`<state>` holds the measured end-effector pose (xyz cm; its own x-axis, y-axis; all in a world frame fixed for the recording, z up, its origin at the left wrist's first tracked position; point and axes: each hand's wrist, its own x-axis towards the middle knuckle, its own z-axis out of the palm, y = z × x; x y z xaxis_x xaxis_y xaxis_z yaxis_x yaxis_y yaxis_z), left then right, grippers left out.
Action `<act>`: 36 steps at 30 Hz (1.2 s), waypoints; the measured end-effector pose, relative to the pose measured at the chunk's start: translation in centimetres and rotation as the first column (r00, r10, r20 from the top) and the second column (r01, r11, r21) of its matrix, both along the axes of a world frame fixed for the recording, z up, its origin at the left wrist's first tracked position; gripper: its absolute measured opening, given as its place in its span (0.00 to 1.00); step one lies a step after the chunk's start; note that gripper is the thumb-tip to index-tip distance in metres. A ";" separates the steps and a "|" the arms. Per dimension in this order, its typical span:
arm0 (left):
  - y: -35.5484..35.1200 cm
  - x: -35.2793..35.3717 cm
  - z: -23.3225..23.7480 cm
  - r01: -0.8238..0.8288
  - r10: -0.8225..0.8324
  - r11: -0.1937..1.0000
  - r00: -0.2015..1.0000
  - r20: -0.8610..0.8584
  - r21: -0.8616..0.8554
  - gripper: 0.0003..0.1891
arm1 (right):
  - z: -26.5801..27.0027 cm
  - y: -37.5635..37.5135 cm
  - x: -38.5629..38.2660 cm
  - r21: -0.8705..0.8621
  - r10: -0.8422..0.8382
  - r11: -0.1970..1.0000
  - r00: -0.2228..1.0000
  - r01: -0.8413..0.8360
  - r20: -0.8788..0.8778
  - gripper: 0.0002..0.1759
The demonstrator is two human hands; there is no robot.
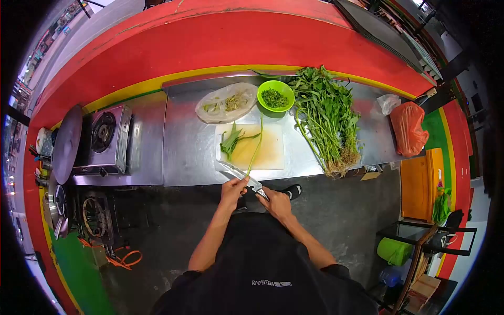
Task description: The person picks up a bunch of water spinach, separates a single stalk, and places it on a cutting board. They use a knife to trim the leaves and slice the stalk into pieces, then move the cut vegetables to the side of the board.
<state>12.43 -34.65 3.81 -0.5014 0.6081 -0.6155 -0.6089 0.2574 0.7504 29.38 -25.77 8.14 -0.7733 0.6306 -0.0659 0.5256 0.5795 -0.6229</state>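
Observation:
My right hand (276, 203) is closed around the dark handle of a knife (235, 171), whose blade points up and left past the front edge of the cutting board. My left hand (234, 190) pinches the lower end of a long green stem (255, 153), close beside the blade. That stem runs upward over the white cutting board (275, 142), which has a yellowish stain. Leaves (229, 143) from a leafy green lie on the board's left side, one reaching across to the stem.
Behind the board are a plastic bag (212, 98) of plant scraps and a green bowl (266, 109) of chopped greens. A large rooted bunch of greens (328, 115) lies right, then a red plastic bag (408, 128). A gas stove (105, 137) stands left on the metal counter (144, 142).

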 end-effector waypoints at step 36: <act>1.0 -2.3 1.7 0.048 -0.049 0.999 0.997 0.063 0.006 0.15 | -1.1 1.9 0.9 0.089 0.064 0.994 0.996 -0.059 -0.060 0.17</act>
<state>10.14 -33.63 5.47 -0.4313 0.6338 -0.6421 -0.6421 0.2844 0.7120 30.30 -23.91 7.04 -0.8117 0.5829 0.0365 0.4489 0.6628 -0.5993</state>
